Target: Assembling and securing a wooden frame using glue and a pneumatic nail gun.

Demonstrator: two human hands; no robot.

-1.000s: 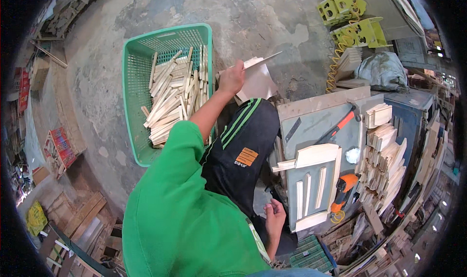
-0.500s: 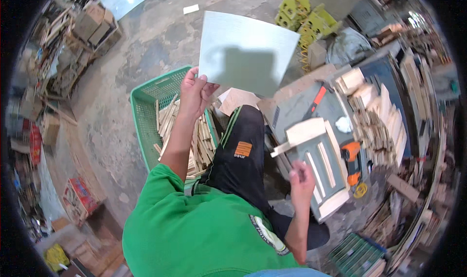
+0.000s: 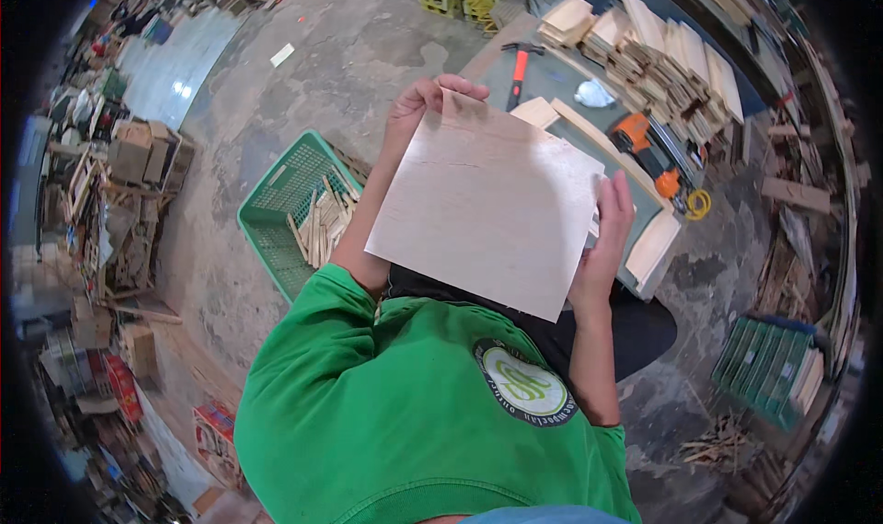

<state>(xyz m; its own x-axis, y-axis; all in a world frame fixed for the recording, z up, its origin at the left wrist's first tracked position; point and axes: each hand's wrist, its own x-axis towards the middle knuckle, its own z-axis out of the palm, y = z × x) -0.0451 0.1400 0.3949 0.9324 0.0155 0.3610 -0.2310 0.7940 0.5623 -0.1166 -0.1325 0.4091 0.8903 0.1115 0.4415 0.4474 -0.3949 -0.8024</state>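
Observation:
A thin, pale, square-cornered wooden panel (image 3: pixel 487 207) is tilted in front of my chest, its plain light face toward me. My left hand (image 3: pixel 430 103) is closed on its upper left corner, with the fingers bent over the edge. At the right edge my right hand (image 3: pixel 602 248) grips the panel, fingers upward along the side. Behind it, pieces of a light wooden frame (image 3: pixel 589 128) lie on a grey work board (image 3: pixel 552 80), partly hidden by the panel.
On the board are a hammer (image 3: pixel 521 75) with a red-black handle, an orange-black nail gun (image 3: pixel 648 151), and a white crumpled thing (image 3: pixel 594 93). Stacked wood pieces (image 3: pixel 644 55) stand beyond. A green basket (image 3: pixel 276 207) holds thin sticks at left; a green crate (image 3: pixel 763 368) sits at right.
The panel has come nearer my body and now shows its other, duller face. My right hand has risen from beside the board to the panel's right edge. The view has shifted.

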